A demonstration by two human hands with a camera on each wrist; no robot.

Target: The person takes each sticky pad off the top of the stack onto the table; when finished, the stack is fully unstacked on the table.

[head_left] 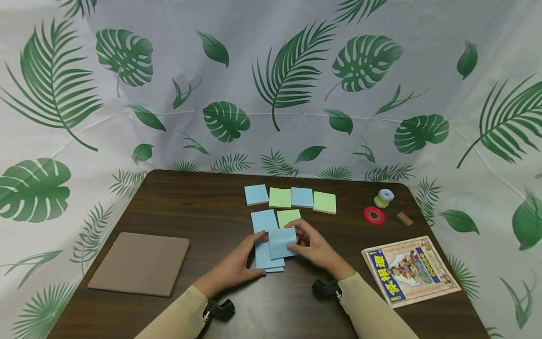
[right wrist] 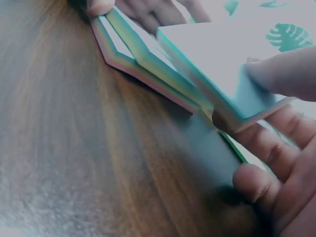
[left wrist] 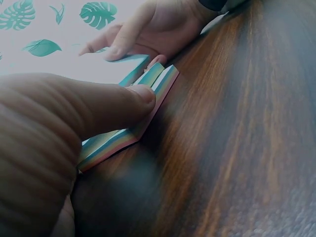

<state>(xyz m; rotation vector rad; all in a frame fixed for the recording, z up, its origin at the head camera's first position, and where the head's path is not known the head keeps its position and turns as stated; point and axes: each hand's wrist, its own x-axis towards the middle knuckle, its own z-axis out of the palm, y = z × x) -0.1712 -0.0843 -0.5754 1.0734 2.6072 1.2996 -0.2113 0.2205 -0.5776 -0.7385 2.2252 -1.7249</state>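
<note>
My right hand (head_left: 315, 247) pinches a blue sticky note pad (head_left: 282, 242) between thumb and fingers, held slightly tilted above other pads. Layered coloured edges show on stacked sticky note pads (left wrist: 160, 84) lying on the table. My left hand (head_left: 233, 266) grips these from the side, its thumb (left wrist: 118, 106) against their edge; in the head view their blue top (head_left: 261, 259) shows beside the held pad. Just beyond lie another blue pad (head_left: 263, 219) and a green pad (head_left: 289, 216), the latter partly hidden by the right hand.
Farther back, blue (head_left: 256, 194) and green (head_left: 280, 197) pads alternate in a row. Brown boards (head_left: 139, 263) lie left. On the right are a comic book (head_left: 412, 270), a red ring-shaped roll (head_left: 374, 215), a blue-and-green roll (head_left: 384, 198) and a small striped block (head_left: 404, 219).
</note>
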